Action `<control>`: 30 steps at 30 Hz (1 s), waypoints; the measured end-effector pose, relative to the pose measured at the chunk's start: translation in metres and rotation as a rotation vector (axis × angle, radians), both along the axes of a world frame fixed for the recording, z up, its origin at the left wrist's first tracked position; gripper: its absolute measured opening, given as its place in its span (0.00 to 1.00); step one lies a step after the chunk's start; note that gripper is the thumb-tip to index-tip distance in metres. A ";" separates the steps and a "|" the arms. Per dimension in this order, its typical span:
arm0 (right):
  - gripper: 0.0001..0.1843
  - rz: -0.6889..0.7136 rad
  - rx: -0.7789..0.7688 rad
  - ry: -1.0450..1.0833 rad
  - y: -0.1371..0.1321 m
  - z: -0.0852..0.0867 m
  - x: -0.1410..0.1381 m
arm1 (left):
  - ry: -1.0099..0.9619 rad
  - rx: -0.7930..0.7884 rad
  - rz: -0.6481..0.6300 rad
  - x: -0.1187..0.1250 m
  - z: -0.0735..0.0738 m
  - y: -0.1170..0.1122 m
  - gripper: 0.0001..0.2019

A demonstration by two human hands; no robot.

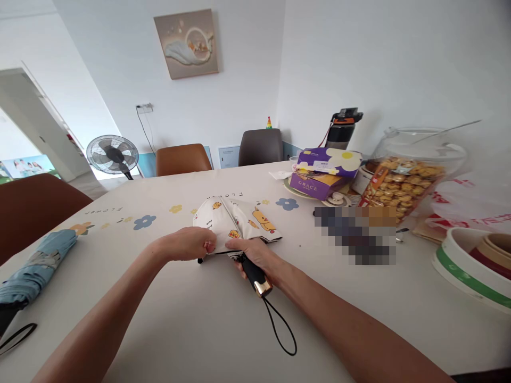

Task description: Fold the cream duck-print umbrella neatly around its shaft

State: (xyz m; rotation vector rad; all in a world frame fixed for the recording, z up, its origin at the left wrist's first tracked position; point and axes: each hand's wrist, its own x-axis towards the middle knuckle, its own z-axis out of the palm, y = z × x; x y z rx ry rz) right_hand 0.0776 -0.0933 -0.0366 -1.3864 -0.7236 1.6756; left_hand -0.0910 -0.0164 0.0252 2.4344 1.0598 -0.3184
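A white folding umbrella point(223, 215) with yellow cartoon prints lies on the table in front of me, its canopy collapsed but loosely spread. Its black handle point(254, 274) has a gold end and a black wrist loop that trails toward me. My right hand point(255, 255) is closed around the umbrella where the canopy meets the handle, thumb on the fabric. At the canopy's left edge, my left hand point(194, 243) has its fingers curled in, pinching the fabric. A black tip shows just below that hand.
On the left lies a blue folded umbrella point(43, 263). To the right stand a purple tissue box point(315, 183), a black bottle point(341, 130), a clear jar of snacks point(415, 178) and a tape roll point(459, 266). A pixelated patch hides something. Chairs and a fan point(113, 154) stand beyond.
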 end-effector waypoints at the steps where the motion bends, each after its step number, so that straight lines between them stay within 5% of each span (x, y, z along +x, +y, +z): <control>1: 0.12 -0.016 0.006 0.010 0.001 0.000 0.002 | -0.006 0.009 0.003 0.000 -0.001 0.002 0.08; 7: 0.11 -0.020 0.061 0.038 0.003 0.004 0.006 | -0.049 0.036 0.007 -0.003 -0.001 0.004 0.06; 12: 0.10 -0.081 0.012 -0.033 0.001 0.006 0.003 | -0.112 -0.146 0.017 -0.006 0.002 0.009 0.07; 18: 0.11 -0.024 0.051 -0.048 0.000 -0.002 -0.001 | -0.563 0.035 0.386 0.004 -0.009 0.018 0.16; 23: 0.11 -0.040 0.033 -0.095 -0.001 -0.005 -0.010 | -0.743 0.118 0.500 0.030 -0.038 0.014 0.29; 27: 0.08 -0.033 0.049 -0.107 -0.009 0.003 -0.019 | -0.848 0.222 0.651 0.047 -0.058 0.007 0.31; 30: 0.07 -0.003 0.086 -0.079 -0.015 0.007 -0.023 | -0.974 0.146 0.798 0.051 -0.059 0.001 0.29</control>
